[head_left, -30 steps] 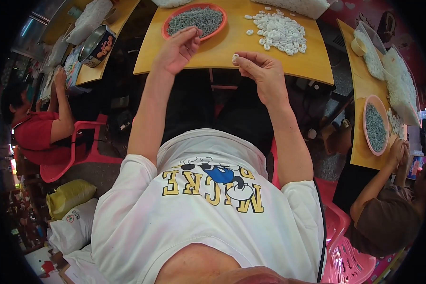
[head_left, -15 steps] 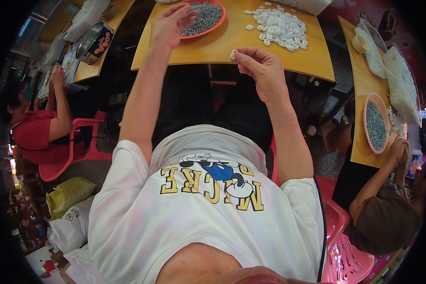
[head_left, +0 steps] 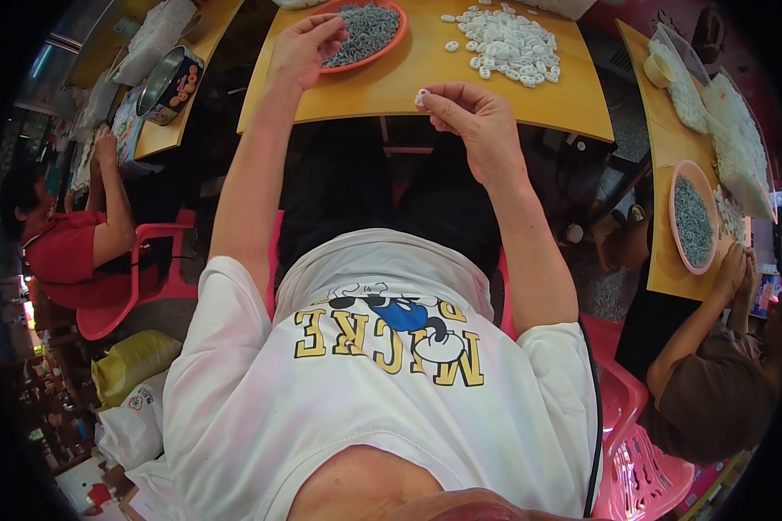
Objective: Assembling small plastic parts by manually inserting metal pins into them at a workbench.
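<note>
My right hand (head_left: pixel 478 130) pinches a small white plastic piece (head_left: pixel 421 97) between thumb and forefinger, just off the near edge of the table. Over the near-left rim of an orange basin (head_left: pixel 382 61) is my left hand (head_left: pixel 306 50), its thumb and fingers pressed together. Whatever those fingertips hold, if anything, is too small to make out. Thin grey pieces, apparently screws (head_left: pixel 369 33), are heaped in the basin. Beyond my right hand a pile of white oval plastic pieces with holes (head_left: pixel 508 43) is spread on the yellow table (head_left: pixel 391 94).
On the left, a person in red (head_left: pixel 74 247) works at another table with a round tin (head_left: pixel 169 87). To the right, a person in brown (head_left: pixel 712 391) sits by a pink basin (head_left: pixel 693 217) of grey pieces and bags of white pieces (head_left: pixel 738 135). A pink chair (head_left: pixel 626 408) stands beside me.
My left hand has drawn back slightly from over the basin toward the left, and its fingers have come closer together. The right hand keeps its pinch on the white plastic piece.
</note>
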The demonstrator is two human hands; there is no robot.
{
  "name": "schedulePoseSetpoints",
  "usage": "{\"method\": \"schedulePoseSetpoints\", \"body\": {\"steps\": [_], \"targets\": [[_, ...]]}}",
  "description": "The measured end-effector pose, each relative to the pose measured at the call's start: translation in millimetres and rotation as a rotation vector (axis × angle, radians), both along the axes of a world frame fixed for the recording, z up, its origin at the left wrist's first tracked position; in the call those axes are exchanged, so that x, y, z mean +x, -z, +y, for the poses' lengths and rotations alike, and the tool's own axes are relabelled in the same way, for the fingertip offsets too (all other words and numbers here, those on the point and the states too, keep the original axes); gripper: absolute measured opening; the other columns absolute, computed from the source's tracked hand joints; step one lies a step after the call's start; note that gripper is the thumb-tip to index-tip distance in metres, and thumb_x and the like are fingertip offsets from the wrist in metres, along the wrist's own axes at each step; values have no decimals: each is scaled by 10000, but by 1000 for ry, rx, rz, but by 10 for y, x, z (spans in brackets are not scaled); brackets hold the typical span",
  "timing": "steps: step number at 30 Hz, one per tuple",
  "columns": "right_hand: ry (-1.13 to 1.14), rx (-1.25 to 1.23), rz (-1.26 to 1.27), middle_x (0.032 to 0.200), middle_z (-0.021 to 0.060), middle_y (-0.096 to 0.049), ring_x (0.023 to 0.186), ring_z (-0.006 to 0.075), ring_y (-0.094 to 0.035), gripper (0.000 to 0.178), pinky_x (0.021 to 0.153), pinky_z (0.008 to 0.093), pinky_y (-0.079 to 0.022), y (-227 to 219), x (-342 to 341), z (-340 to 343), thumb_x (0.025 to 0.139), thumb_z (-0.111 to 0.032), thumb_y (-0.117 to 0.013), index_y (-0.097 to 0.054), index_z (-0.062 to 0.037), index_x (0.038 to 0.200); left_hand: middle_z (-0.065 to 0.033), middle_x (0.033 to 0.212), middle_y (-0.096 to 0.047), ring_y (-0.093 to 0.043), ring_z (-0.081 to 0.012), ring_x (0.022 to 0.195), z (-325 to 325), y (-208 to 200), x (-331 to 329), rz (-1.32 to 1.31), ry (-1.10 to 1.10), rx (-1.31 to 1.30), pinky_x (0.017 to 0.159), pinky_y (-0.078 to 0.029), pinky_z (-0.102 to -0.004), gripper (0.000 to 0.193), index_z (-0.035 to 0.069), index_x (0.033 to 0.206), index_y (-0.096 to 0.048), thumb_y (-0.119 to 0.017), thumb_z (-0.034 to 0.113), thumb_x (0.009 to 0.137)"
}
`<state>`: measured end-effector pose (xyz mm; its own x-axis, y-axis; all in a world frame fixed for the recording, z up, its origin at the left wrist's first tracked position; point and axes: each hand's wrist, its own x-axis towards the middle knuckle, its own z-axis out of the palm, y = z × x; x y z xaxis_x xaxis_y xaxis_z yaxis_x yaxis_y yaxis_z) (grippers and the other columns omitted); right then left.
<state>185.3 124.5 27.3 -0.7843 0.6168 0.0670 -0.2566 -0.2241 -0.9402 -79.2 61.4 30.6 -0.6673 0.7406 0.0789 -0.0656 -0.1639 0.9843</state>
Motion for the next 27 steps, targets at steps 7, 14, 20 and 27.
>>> {"method": "schedulePoseSetpoints", "body": {"steps": [7,14,20,27], "targets": [[41,0,45,787,55,-653,634,54,-551,156,596,169,-443,-48,14,-47,793,-91,-657,-643,11,910,-85,847,-638,-609,-116,666,-406,-17,952,-467,259,134,586,-501,-192,159,-1,973,-593,-588,13,814],[32,63,10,773,67,-654,616,57,-546,139,573,171,-436,-110,41,-165,789,-66,-649,-647,20,898,-93,833,-647,-607,-119,671,-590,40,1309,-611,288,202,616,-498,-192,148,7,954,-615,-593,-10,808],[38,77,7,759,72,-651,601,57,-541,136,559,171,-429,-116,49,-181,781,-56,-654,-645,29,887,-95,838,-642,-614,-127,695,-605,39,1357,-569,241,223,643,-516,-205,148,3,946,-619,-592,-28,804],[51,125,-44,747,65,-650,595,55,-542,132,556,169,-432,-101,41,-177,779,-65,-660,-648,25,874,-104,859,-640,-602,-135,692,-614,73,1370,-522,242,209,644,-507,-221,157,5,959,-620,-579,-28,811]]}}
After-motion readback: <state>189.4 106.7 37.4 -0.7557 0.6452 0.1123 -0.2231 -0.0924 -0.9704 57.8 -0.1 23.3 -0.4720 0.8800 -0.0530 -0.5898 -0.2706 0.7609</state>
